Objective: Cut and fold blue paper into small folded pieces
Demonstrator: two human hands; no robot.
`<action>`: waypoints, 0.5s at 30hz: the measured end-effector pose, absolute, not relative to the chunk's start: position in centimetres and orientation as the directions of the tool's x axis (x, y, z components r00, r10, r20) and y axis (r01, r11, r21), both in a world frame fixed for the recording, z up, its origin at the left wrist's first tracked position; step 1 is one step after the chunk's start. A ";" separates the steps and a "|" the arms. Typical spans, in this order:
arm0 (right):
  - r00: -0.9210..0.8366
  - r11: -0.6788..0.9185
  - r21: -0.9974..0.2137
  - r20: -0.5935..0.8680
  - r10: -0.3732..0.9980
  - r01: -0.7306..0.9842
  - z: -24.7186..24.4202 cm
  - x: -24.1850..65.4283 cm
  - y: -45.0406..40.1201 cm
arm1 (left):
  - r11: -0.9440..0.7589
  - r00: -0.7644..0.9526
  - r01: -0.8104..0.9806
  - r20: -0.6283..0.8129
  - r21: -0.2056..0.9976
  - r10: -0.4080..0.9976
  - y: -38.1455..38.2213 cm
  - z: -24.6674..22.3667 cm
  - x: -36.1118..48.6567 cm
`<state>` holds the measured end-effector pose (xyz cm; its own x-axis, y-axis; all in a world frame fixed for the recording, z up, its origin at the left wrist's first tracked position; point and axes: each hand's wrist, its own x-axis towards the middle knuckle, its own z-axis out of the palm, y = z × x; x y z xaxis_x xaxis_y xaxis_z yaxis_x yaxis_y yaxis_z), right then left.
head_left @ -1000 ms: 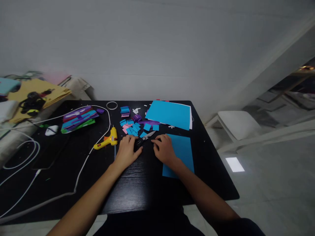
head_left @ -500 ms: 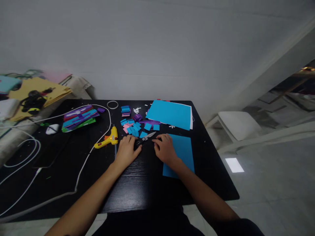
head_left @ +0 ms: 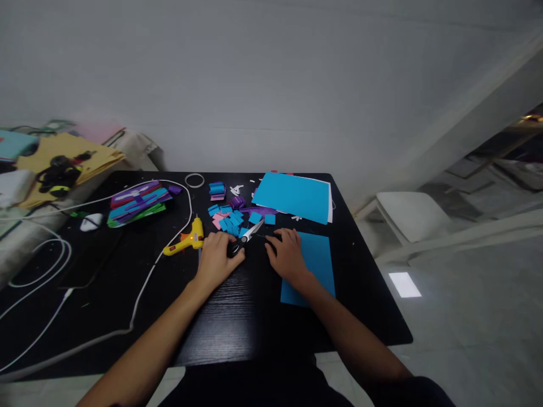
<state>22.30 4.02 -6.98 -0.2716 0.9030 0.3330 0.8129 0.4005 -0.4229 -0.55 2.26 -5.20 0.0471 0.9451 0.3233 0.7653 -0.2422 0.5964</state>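
Observation:
My left hand (head_left: 217,259) rests on the black table with its thumb and fingers around the dark handles of a pair of scissors (head_left: 247,238). The blades point away and to the right. My right hand (head_left: 287,255) lies to the right of the blades, fingers bent, partly over a blue sheet of paper (head_left: 316,260). A faint thin line shows at its fingertips; what they hold is too small to make out. Beyond the scissors lie small blue paper squares (head_left: 230,223) and pink pieces (head_left: 218,219). A yellow glue gun (head_left: 189,239) lies just left of my left hand.
A larger blue sheet (head_left: 292,195) covers white paper at the back right. Bundled coloured strips (head_left: 138,203), a white cable (head_left: 142,297), a phone (head_left: 91,260) and a tape-like ring (head_left: 194,181) lie leftward. A white stool (head_left: 411,217) stands right of the table.
The scissors have shifted slightly left, and their blades now tilt more steeply away from me. My right hand has moved a little to the right, away from the blades.

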 end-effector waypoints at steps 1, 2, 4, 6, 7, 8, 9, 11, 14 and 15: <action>-0.251 0.385 -0.450 0.329 0.911 0.806 -6.8 22.4 4.1 | -0.235 0.025 0.738 0.323 0.633 0.946 2.2 -5.0 -0.5; -0.228 0.367 -0.505 0.316 0.921 0.781 -6.7 22.5 4.2 | -0.228 0.002 0.706 0.319 0.671 0.948 2.2 -4.8 -0.5; -0.188 0.319 -0.654 0.264 0.946 0.686 -6.3 22.5 4.2 | -0.209 -0.043 0.624 0.300 0.753 0.953 2.1 -4.5 -0.4; -0.194 0.262 -0.780 0.182 0.964 0.569 -6.1 22.4 4.1 | -0.184 -0.080 0.516 0.261 0.837 0.962 1.9 -4.4 -0.4; -0.225 0.239 -0.821 0.138 0.964 0.519 -6.1 22.3 4.1 | -0.167 -0.094 0.451 0.233 0.877 0.968 1.9 -4.4 -0.4; -0.273 0.226 -0.849 0.100 0.957 0.479 -6.2 22.1 4.1 | -0.148 -0.104 0.378 0.200 0.914 0.974 1.9 -4.3 -0.4; -0.329 0.219 -0.869 0.069 0.942 0.444 -6.4 21.9 4.1 | -0.125 -0.105 0.298 0.163 0.946 0.981 1.9 -4.2 -0.4; -0.428 0.199 -0.908 0.024 0.904 0.369 -7.0 21.5 4.3 | -0.074 -0.080 0.120 0.084 0.990 0.993 2.0 -3.7 -0.4; -0.427 0.175 -0.935 0.029 0.904 0.308 -7.6 21.4 4.7 | -0.001 -0.003 -0.144 0.001 0.990 1.000 2.3 -2.7 -0.6; -0.383 0.173 -0.937 0.046 0.923 0.305 -7.6 21.5 4.8 | 0.016 0.010 -0.222 -0.014 0.975 1.000 2.4 -2.3 -0.7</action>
<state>21.53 4.78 -7.64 -0.3826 0.9228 0.0459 0.3047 0.1729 -0.9366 -0.71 2.39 -2.33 0.0098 0.9999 -0.0143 -0.2223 0.0161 0.9749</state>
